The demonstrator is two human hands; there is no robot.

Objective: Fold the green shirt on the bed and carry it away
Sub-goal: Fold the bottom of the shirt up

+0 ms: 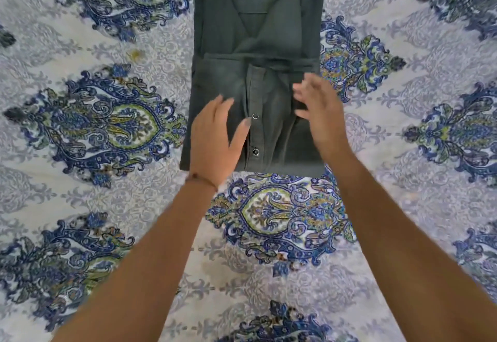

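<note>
The dark green shirt [258,32] lies on the bed as a long narrow strip, sides folded in, its near end turned up over itself so the snap placket faces me. My left hand [215,137] lies flat on the near left part of the shirt, fingers straight, thumb beside the snaps. My right hand [320,112] is over the shirt's near right edge with fingers spread and straight, blurred; whether it touches the cloth I cannot tell. Neither hand holds anything.
The bed is covered by a white sheet [403,180] printed with blue and green paisley medallions, spreading to every side of the shirt. The shirt's far end runs out of the top of the frame.
</note>
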